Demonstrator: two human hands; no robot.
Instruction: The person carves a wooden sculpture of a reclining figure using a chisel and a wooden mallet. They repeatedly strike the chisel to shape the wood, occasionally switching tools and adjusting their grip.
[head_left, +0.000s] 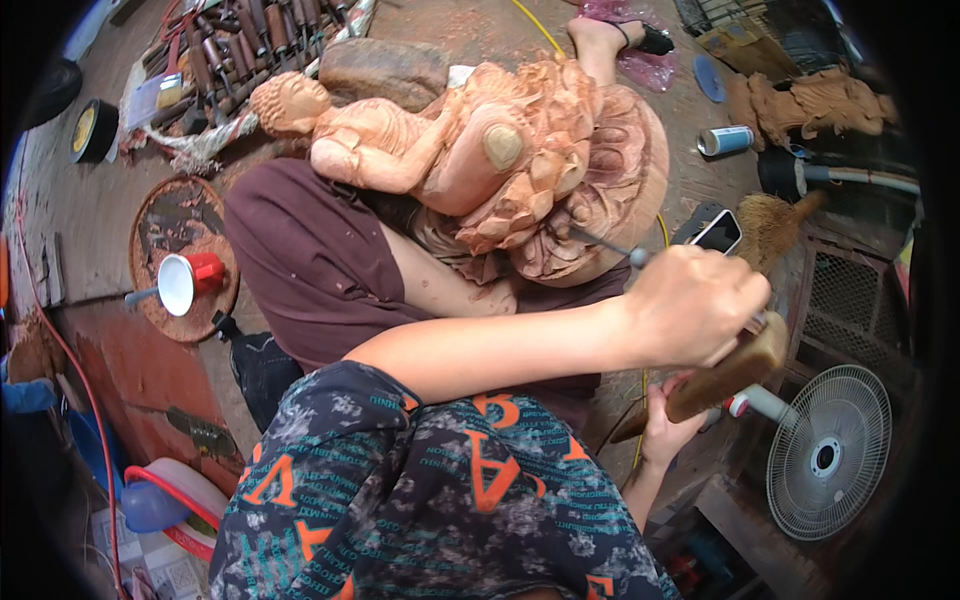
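A seated Buddha carving in pale reddish wood (380,150) lies on its side across my lap, its head to the left and its round petalled base (625,170) to the right. My left arm reaches across my body, and my left hand (695,305) is closed round a carving chisel (612,246). The thin steel shaft points left, its tip at the carved base; the fist hides most of the handle. Below it, my right hand (665,425) grips a wooden mallet (728,372), whose head is close to the chisel's butt end. Whether they touch I cannot tell.
Many carving tools (240,50) lie at the far left, near a brush (155,98). A round tray of shavings (140,240) holds a red-and-white cup (180,283). At right are a phone (718,232), a can (726,140), a smaller carving (815,105) and a fan (828,455).
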